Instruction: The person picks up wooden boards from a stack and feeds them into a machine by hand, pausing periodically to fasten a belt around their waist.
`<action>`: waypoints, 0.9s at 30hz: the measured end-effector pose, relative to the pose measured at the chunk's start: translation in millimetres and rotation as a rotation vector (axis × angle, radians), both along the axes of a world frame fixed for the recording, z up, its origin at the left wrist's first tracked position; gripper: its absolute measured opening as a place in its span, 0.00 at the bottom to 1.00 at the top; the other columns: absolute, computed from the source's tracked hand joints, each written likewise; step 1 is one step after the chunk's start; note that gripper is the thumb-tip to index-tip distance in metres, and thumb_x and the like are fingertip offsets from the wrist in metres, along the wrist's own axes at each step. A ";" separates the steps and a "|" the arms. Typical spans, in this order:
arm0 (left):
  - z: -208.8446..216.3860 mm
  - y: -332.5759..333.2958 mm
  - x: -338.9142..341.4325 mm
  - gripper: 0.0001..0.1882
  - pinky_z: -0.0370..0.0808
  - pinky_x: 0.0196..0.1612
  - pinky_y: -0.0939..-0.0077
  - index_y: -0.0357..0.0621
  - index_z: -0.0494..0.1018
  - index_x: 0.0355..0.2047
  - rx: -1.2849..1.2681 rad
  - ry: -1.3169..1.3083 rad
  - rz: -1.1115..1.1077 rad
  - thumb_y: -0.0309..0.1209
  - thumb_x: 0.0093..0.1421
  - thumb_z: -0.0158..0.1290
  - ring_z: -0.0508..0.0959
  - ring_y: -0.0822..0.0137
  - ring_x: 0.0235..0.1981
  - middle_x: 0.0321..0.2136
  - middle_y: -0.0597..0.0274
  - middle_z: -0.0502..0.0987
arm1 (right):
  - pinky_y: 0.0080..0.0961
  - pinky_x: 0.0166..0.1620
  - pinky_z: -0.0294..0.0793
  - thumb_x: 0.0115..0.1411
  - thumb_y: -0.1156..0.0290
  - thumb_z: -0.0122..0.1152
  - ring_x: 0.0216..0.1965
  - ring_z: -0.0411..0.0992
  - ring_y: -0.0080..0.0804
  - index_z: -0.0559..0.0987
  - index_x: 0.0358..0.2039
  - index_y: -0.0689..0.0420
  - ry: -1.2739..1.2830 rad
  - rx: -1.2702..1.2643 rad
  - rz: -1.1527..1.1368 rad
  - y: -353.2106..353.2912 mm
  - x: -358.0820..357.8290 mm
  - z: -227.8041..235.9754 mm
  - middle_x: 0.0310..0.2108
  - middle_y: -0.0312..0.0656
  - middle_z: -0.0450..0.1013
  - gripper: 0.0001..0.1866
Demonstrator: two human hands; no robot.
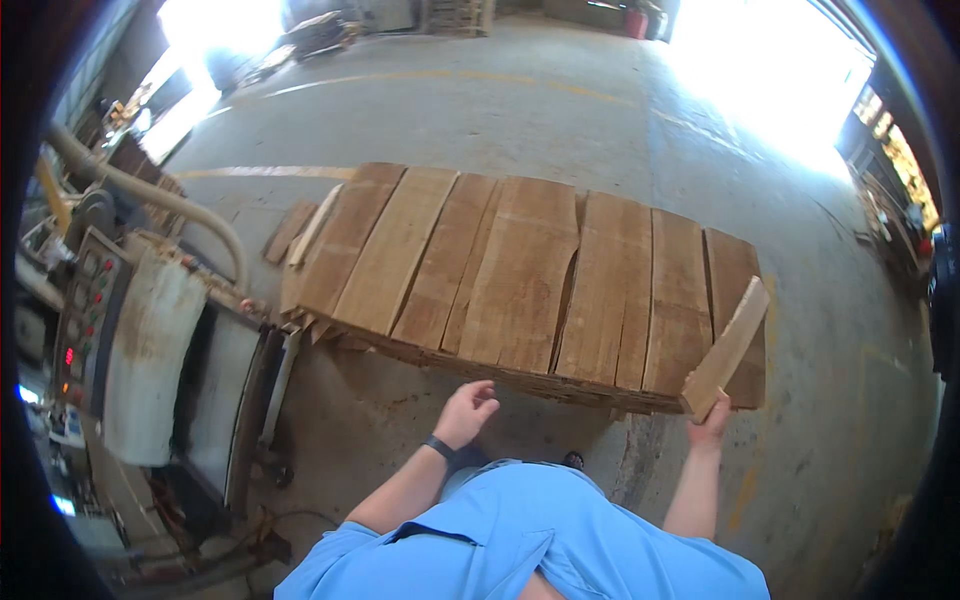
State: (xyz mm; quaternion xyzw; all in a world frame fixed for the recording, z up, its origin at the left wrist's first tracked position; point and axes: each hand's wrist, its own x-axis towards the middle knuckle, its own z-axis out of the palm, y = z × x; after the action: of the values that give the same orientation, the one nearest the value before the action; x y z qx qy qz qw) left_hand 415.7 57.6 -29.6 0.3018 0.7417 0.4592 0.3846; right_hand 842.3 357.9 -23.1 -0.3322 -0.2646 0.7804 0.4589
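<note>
Near centre: one left hand (468, 412), dark wristband (438, 446) behind it, grip half-open and empty, just short of the stack's near edge. Near right: one right hand (711, 424), grip closed around the near end of a narrow board (728, 345); the board slants up and away above the stack's right end, whether touching it cannot be told. Middle: one board stack (525, 270), its top layer of wide brown boards laid side by side, narrow gaps between some. Progress, by judgement: partway; the top row appears largely laid, the narrow board remains in hand, unplaced. Left: one control panel (92, 310) with lit red display, on a worn machine; one pale hose (190, 205) arching beyond. Far right: one red cylindrical item (636, 24), possibly a container, contents not visible.
</note>
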 end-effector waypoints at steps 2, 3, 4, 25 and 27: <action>1.6 6.7 -44.0 0.24 0.80 0.50 0.67 0.38 0.74 0.57 0.001 0.107 0.033 0.30 0.61 0.63 0.82 0.61 0.44 0.47 0.51 0.80 | 0.42 0.57 0.75 0.70 0.56 0.57 0.52 0.76 0.43 0.73 0.59 0.64 -0.253 -0.069 -0.332 -21.7 -33.4 -9.4 0.54 0.45 0.77 0.26; -0.5 15.1 -64.6 0.24 0.80 0.49 0.66 0.36 0.74 0.56 0.006 0.194 0.018 0.31 0.61 0.63 0.82 0.60 0.43 0.47 0.49 0.79 | 0.42 0.57 0.75 0.70 0.58 0.58 0.52 0.76 0.42 0.72 0.59 0.64 -0.283 -0.066 -0.299 -19.0 -31.8 -28.1 0.54 0.46 0.76 0.25; -7.0 23.4 -84.6 0.25 0.79 0.48 0.65 0.35 0.73 0.57 -0.002 0.217 -0.007 0.32 0.61 0.63 0.81 0.59 0.41 0.47 0.49 0.77 | 0.41 0.57 0.75 0.71 0.60 0.60 0.53 0.76 0.42 0.72 0.60 0.64 -0.310 -0.067 -0.264 -17.3 -26.6 -44.0 0.54 0.46 0.76 0.25; -28.5 121.1 -94.2 0.41 0.71 0.61 0.56 0.31 0.68 0.58 -0.478 0.386 0.077 0.48 0.54 0.68 0.71 0.43 0.60 0.56 0.37 0.71 | 0.36 0.56 0.74 0.67 0.65 0.65 0.53 0.74 0.42 0.68 0.59 0.69 -0.864 0.032 -0.323 -56.8 -35.9 -60.8 0.53 0.51 0.74 0.27; -11.7 123.1 -96.7 0.40 0.75 0.57 0.58 0.31 0.68 0.56 -0.371 0.202 0.122 0.47 0.54 0.70 0.77 0.44 0.53 0.50 0.38 0.76 | 0.36 0.56 0.74 0.67 0.65 0.65 0.53 0.74 0.41 0.68 0.59 0.69 -0.840 0.014 -0.333 -55.5 -29.8 -61.6 0.53 0.51 0.74 0.27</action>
State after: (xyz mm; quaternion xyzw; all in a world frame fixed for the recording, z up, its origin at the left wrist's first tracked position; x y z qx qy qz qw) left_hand 319.0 180.8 -41.3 0.2249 0.8651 0.3047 0.3289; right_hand 812.6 302.4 -84.7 -0.6550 -0.3760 0.4919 0.4332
